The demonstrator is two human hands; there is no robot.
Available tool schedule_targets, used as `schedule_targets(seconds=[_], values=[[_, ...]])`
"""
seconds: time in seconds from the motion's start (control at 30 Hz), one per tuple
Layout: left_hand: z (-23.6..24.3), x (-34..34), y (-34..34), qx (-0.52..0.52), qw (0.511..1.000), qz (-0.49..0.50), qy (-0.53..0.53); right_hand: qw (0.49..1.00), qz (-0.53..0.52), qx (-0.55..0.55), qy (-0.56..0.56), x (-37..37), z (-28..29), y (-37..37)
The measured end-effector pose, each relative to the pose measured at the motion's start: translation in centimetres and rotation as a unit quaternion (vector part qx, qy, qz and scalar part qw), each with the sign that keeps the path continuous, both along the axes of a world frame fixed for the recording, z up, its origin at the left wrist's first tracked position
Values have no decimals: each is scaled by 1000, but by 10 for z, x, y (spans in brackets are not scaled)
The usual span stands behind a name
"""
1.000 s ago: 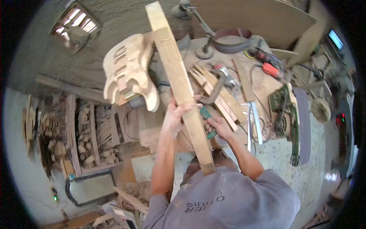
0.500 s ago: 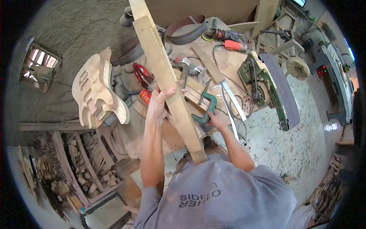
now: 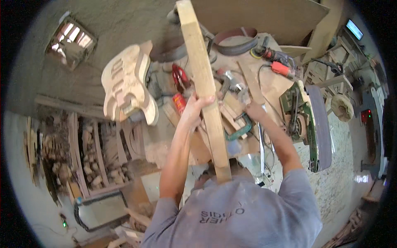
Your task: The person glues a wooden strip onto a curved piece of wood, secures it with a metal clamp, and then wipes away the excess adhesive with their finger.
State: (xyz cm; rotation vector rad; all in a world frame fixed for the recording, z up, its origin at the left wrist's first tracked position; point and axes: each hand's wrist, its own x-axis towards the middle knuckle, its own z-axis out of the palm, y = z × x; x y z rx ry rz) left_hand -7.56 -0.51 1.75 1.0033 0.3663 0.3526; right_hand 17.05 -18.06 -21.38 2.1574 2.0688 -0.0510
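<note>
Since the earlier frame, the right hand (image 3: 255,112) had shifted from the near corner of the green C-clamp (image 3: 245,127) to its far end. At left, a pale guitar body (image 3: 127,80) lay beyond the table (image 3: 159,146). Right of it, near a red can (image 3: 179,103), the left hand (image 3: 197,106) had its fingers wrapped around two long boards (image 3: 199,68), running from the grey shirt (image 3: 235,211) toward the far side. The clamp was just right of the boards; blur hid whether the right fingers gripped it. Farther right was a belt sander (image 3: 320,128). The step in hand looked like adjusting the clamp beside the boards; the next move called for a steady left hold and a sure right grip.
</note>
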Motion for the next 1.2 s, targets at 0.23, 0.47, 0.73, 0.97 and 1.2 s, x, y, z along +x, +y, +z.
schedule_targets(seconds=[0.23,0.47,0.73,0.97,1.2], values=[[-19,-7,11,1,1000,10,15,989,-24,-98,105,-36,98,-36],[-17,-7,16,8,1000,-13,8,991,-41,0,128,-78,198,-61],[-16,-11,25,-7,998,-66,3,959,-281,29,-14,-65,253,-88],[-15,-21,24,9,997,-79,2,893,-404,159,114,-81,240,-111],[-19,-25,29,23,996,-81,-6,915,-387,-16,112,-104,239,-125]])
